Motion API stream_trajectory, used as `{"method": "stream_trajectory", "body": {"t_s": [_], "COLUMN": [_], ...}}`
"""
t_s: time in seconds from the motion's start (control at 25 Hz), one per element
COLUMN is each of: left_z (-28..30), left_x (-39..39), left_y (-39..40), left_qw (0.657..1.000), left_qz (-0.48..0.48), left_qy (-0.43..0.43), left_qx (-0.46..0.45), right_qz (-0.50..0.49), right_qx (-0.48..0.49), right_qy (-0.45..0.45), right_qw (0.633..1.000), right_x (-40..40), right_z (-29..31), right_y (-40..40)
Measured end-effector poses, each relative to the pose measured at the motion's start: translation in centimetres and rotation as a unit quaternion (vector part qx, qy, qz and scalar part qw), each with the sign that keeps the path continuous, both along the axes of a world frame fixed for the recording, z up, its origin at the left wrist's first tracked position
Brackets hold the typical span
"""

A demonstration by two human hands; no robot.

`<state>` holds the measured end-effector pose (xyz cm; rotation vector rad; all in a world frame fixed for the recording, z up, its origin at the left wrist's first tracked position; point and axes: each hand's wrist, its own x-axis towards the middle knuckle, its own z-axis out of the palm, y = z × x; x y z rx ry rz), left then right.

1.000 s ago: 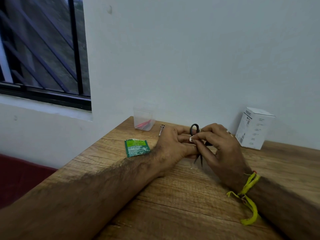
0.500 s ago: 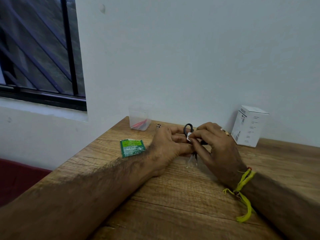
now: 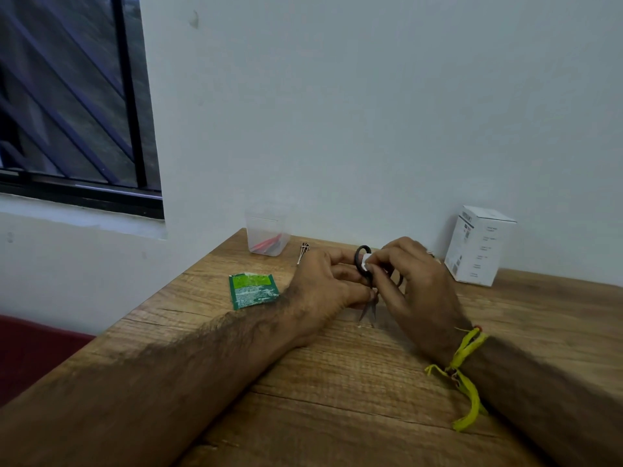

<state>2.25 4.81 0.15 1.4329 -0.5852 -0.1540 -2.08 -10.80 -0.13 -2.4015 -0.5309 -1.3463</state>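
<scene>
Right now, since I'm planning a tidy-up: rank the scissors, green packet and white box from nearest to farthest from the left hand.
1. The scissors, gripped by the left hand.
2. The green packet, just to its left.
3. The white box, far right by the wall.

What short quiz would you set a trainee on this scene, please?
1. Which tool do the left hand and right hand hold together?
2. The sachet beside the left hand is: A red, B green, C white.
3. True or false: the box stands upright by the wall.
Key: 1 scissors; 2 B; 3 true.
</scene>
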Motion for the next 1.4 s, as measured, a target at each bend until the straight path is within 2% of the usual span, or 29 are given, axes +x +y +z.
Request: {"method": "stream_trajectory", "body": {"t_s": [0.2,0.4,0.68,0.8,0.92,1.08,1.24,1.4], "left_z": [0.3,0.4,0.3,0.3,0.2,0.2,0.0,-0.1], "left_x": [0.3,0.2,0.5,0.6,0.6,0.6,0.7,0.9], "left_y": [0.1,0.1,0.3,0.2,0.1,0.0,0.0,0.0], "left_qw": [0.999,0.997,0.999,1.000,0.999,1.000,0.999,0.999], "left_qz": [0.000,-0.040,-0.024,0.005,0.023,0.015,0.028,0.021], "left_qy": [0.049,0.055,0.041,0.016,0.030,0.019,0.029,0.023], "left_qx": [0.017,0.020,0.018,0.024,0.006,0.009,-0.012,-0.018], "right_qz": [-0.041,-0.009,-0.017,-0.017,-0.016,-0.008,-0.019,-0.021], "right_qx": [0.116,0.028,-0.076,-0.070,-0.094,-0.065,-0.082,-0.036], "right_qy": [-0.061,0.006,0.051,0.050,0.047,0.031,0.053,0.006], "right_qw": [0.991,1.000,0.996,0.996,0.994,0.997,0.995,0.999], "right_x": [-0.7,-0.9,-0.7,-0.5,-0.6,-0.4,-0.2,-0.4], "right_z": [0.6,-0.2,-0.4,-0.4,-0.4,-0.2,-0.6,-0.2], "right_y": [-2.1,-2.2,-2.1,-2.0,-2.1,-2.0,-2.3,-2.3]}}
